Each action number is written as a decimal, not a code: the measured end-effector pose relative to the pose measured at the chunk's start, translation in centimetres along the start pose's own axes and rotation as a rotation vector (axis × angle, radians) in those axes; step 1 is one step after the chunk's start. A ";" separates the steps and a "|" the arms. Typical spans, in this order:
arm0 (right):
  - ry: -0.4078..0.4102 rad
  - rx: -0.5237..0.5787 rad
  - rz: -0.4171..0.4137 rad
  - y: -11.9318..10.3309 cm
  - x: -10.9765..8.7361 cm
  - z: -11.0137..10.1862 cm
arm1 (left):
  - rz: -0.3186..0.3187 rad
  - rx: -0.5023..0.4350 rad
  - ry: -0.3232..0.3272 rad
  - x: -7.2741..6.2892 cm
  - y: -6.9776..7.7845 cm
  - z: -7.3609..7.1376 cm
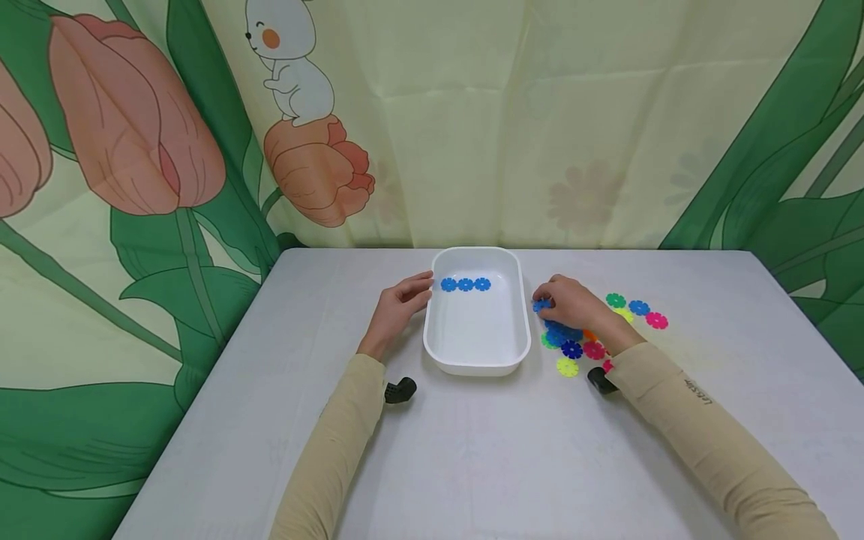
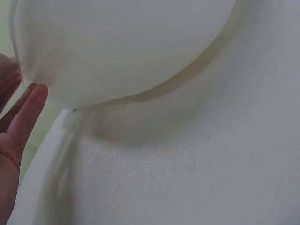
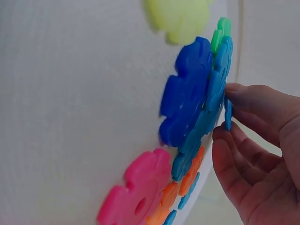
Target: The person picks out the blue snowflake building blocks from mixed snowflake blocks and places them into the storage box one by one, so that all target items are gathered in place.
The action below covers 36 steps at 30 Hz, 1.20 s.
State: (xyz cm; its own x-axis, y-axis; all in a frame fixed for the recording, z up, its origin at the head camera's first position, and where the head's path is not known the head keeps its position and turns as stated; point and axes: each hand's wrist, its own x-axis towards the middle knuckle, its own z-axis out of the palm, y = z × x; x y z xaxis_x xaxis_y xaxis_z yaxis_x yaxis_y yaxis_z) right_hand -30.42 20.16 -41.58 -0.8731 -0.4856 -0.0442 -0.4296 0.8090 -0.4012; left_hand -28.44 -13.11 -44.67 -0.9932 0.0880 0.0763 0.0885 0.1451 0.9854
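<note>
A white tray [image 1: 477, 337] stands on the table, with a row of 3 blue snowflake discs [image 1: 466, 285] on its floor. My left hand [image 1: 400, 304] rests its fairly straight fingers against the tray's left wall; in the left wrist view its fingertips [image 2: 40, 91] touch the outside of the white tray [image 2: 117, 51]. Right of the tray, my right hand [image 1: 574, 304] pinches a blue snowflake disc [image 1: 541, 305] between thumb and fingers. The right wrist view shows that disc [image 3: 228, 114] nearly edge-on, close to the pile. Part of the pile is hidden under this hand.
Loose snowflake discs lie around the right hand: a dark blue one [image 1: 571, 349], a yellow one [image 1: 567, 367], several pink ones such as this pink disc [image 1: 657, 321], and a green one [image 1: 616, 300]. A printed curtain [image 1: 472, 150] hangs behind the table [image 1: 472, 450].
</note>
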 end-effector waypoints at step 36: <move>0.120 0.022 0.070 -1.4 -0.1 -2.7 | -0.011 0.007 0.003 -0.1 0.1 0.0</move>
State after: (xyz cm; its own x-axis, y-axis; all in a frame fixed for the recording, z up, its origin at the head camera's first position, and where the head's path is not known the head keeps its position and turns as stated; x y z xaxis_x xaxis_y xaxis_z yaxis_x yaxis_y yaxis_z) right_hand -30.38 19.97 -38.55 -0.9225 -0.3842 0.0362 -0.3628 0.8314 -0.4210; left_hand -28.31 -13.08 -44.55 -0.9944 0.0833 0.0655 0.0777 0.1534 0.9851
